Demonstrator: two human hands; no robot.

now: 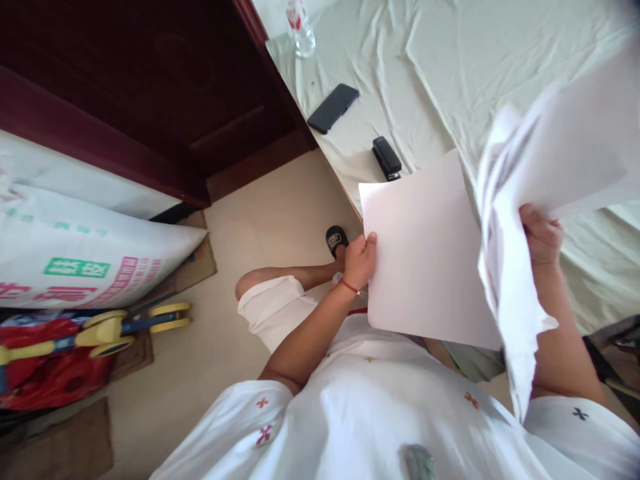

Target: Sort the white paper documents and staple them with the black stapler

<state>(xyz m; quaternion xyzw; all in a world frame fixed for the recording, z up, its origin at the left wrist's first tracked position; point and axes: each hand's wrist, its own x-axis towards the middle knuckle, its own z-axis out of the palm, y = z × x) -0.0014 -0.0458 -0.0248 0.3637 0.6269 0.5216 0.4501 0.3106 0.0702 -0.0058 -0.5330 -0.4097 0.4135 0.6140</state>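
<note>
My left hand [361,259] grips the left edge of a blank white sheet [425,260] with rounded corners, thumb on top. The sheet lies over my lap and the near edge of the bed-like surface. My right hand [543,233] is closed around a bundle of white papers [510,193] with torn, ragged lower edges. Part of that bundle fans out to the upper right and hides some of the right fingers. Just beyond the white sheet sits a black stapler [387,158], touched by neither hand.
A dark phone [333,108] and a clear water bottle [301,33] rest on the wrinkled pale cloth [450,60]. On the floor at left are a printed white sack [95,250] and a yellow-and-blue wheeled toy [107,333]. A dark red door [150,80] stands behind.
</note>
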